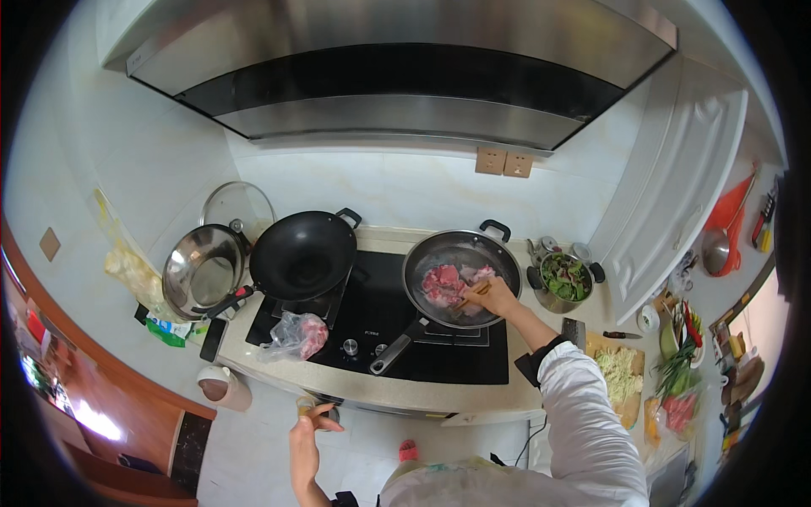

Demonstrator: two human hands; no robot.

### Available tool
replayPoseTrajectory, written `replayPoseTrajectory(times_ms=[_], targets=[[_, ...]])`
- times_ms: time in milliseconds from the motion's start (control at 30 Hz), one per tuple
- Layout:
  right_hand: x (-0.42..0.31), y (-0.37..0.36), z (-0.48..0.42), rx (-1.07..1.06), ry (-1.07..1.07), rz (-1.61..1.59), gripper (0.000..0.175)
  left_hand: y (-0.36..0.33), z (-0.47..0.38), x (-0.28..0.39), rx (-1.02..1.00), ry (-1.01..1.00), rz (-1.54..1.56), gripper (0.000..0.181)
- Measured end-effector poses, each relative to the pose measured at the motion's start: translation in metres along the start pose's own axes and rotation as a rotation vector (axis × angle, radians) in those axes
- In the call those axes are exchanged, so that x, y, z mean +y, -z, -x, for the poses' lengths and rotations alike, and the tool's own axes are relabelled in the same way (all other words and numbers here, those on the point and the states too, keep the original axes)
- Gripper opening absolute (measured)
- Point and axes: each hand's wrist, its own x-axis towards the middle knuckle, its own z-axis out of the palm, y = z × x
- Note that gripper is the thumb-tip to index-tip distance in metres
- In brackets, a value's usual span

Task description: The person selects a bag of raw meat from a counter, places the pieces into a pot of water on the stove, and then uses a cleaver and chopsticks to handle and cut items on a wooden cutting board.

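Note:
My right hand [493, 296] grips wooden chopsticks [483, 288] over a long-handled wok [415, 266] on the right burner. Pieces of raw red and pale meat [445, 285] lie in the wok, close to the chopstick tips. My left hand [306, 440] is in front of the counter edge with its fingers apart and holds nothing. Beyond it, a clear plastic bag [285, 339] with pinkish meat in it lies at the front left of the black gas hob [393, 304].
An empty black wok [304, 253] and a steel pan [204, 272] stand at left. At right are a pot of leafy greens [566, 279], a cleaver [573, 331], a knife [622, 334] and a cutting board [635, 383] with shredded pale vegetable. A range hood [405, 120] hangs above.

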Motion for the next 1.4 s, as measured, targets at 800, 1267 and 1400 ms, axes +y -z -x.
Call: replayPoseTrajectory(times_ms=[800,1267,1400], targets=[[-0.021,0.057,-0.025,-0.077,0.165,-0.31,0.014,-0.062,-0.004,0.014,0.221,0.04,-0.062,0.067],[-0.01,0.026,-0.066,0.003,0.17,-0.3,0.019,-0.078,0.005,0.022,0.23,-0.019,-0.063,0.068],[-0.008,0.023,-0.075,0.003,0.159,-0.311,0.021,-0.078,0.01,0.023,0.259,0.005,-0.096,0.077]])
